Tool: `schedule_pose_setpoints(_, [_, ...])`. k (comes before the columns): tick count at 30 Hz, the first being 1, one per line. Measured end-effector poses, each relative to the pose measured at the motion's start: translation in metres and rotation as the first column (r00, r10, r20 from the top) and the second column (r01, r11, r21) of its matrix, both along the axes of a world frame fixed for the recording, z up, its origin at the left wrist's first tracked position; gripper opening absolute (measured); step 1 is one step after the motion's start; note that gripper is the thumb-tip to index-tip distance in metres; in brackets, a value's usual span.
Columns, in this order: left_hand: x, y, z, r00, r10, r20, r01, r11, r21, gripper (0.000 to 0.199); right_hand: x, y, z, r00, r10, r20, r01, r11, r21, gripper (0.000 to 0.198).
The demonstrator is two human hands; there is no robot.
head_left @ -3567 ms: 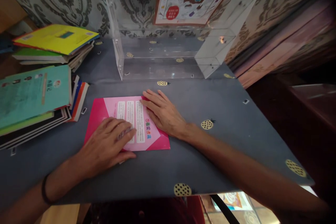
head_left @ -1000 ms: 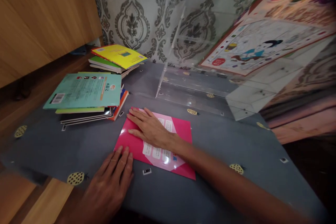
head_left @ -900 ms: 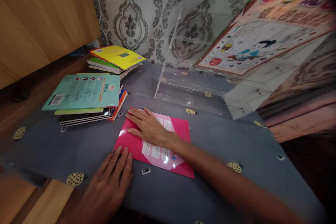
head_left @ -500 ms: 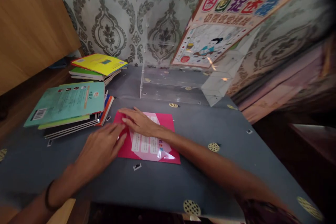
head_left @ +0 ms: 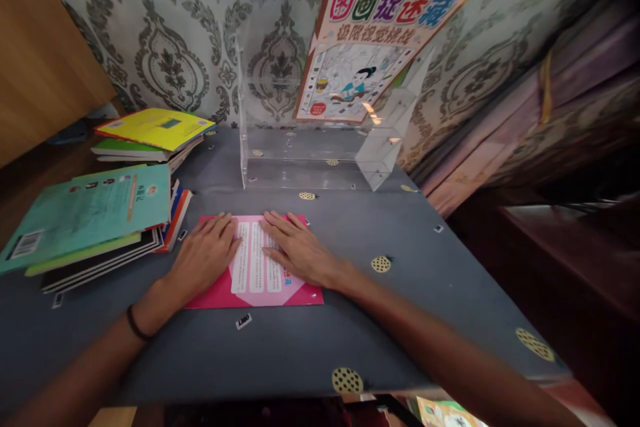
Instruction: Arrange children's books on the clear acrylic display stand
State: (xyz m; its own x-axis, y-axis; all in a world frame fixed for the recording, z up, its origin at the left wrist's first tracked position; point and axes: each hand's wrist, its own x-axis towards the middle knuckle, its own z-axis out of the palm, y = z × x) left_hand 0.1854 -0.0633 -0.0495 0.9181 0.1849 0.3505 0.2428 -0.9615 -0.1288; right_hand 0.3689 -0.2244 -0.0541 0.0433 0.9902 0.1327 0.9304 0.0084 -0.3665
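Observation:
A pink book [head_left: 255, 298] with white text panels lies flat on the grey patterned tablecloth [head_left: 280, 360]. My left hand [head_left: 207, 250] rests palm down on its left part, fingers stretched out. Across its upper right part lies my right hand [head_left: 300, 250], also flat with the fingers a little apart. Neither hand grips anything. The hands cover both sides of the cover, while the panels show between them. A dark band circles my left wrist.
Left of the hands stand a pile of books topped by a teal one [head_left: 100, 207] and another topped by a yellow one [head_left: 157, 128]. Behind, a clear acrylic stand [head_left: 300, 173] holds an upright orange picture book [head_left: 370, 33] against the wallpapered wall. A curtain [head_left: 475, 133] hangs at right.
My right hand has moved from the book's left part to its upper right. My left hand has come from the left edge onto the cover and lies flat. The camera view has shifted.

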Motion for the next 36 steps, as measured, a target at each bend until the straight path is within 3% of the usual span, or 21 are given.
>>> schedule_pose_setpoints(5, [-0.001,0.000,0.000,1.000,0.008,-0.015,-0.008,0.999,-0.040,0.043,0.009,-0.015,0.000,0.988,-0.156,-0.023,0.157,0.987,0.031,0.056])
schedule_pose_setpoints(9, [-0.001,-0.001,0.001,1.000,0.014,-0.008,-0.014,0.995,-0.102,0.044,0.020,-0.028,-0.004,0.982,-0.177,-0.067,0.180,0.983,0.035,0.054])
schedule_pose_setpoints(13, [-0.001,-0.002,0.003,1.000,0.008,-0.022,-0.010,0.998,-0.065,0.045,0.028,-0.032,-0.006,0.959,-0.264,-0.104,0.275,0.955,0.114,0.045])
schedule_pose_setpoints(19, [0.002,0.003,0.006,0.997,-0.032,-0.065,0.027,0.996,-0.088,0.047,0.040,-0.032,-0.003,0.949,-0.238,-0.205,0.274,0.947,0.168,0.038])
schedule_pose_setpoints(26, [0.044,-0.008,0.014,0.950,-0.283,-0.129,0.247,0.939,-0.240,0.053,0.049,-0.036,-0.005,0.913,-0.238,-0.332,0.307,0.935,0.176,0.038])
schedule_pose_setpoints(29, [0.060,-0.017,0.008,0.921,-0.357,-0.157,0.309,0.914,-0.264,0.057,0.050,-0.036,-0.006,0.909,-0.225,-0.352,0.300,0.937,0.177,0.040])
schedule_pose_setpoints(36, [0.066,-0.020,-0.004,0.918,-0.370,-0.145,0.326,0.909,-0.261,0.059,0.052,-0.034,-0.005,0.921,-0.196,-0.337,0.274,0.941,0.201,0.039])
